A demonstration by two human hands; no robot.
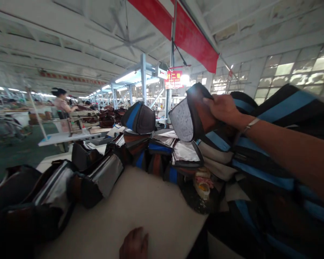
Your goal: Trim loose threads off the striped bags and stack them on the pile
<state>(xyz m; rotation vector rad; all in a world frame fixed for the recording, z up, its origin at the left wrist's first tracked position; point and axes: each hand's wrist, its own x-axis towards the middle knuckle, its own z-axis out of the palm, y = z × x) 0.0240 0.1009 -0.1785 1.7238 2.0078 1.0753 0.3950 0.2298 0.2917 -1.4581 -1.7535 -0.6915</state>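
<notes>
Raised at the right, my right hand (224, 109) pinches the top edge of a shoe upper (202, 108). This piece is curved, with dark edging, a brown panel and a mottled grey lining facing left. At the bottom edge, my left hand (134, 244) is low over the pale tabletop (140, 201), its fingers curled in, with nothing seen in them; the frame cuts it off. Behind the tabletop lie stacked uppers (156, 163) in grey, brown and blue. One dark upper with a blue stripe (139, 118) stands on top of them.
Bundles of uppers (89, 183) line the table's left side. A heap of blue-striped dark pieces (261, 172) fills the right. A dark round base (202, 201) carries a small cup-like item. Farther back, a person (62, 104) is beside a white worktable (67, 138).
</notes>
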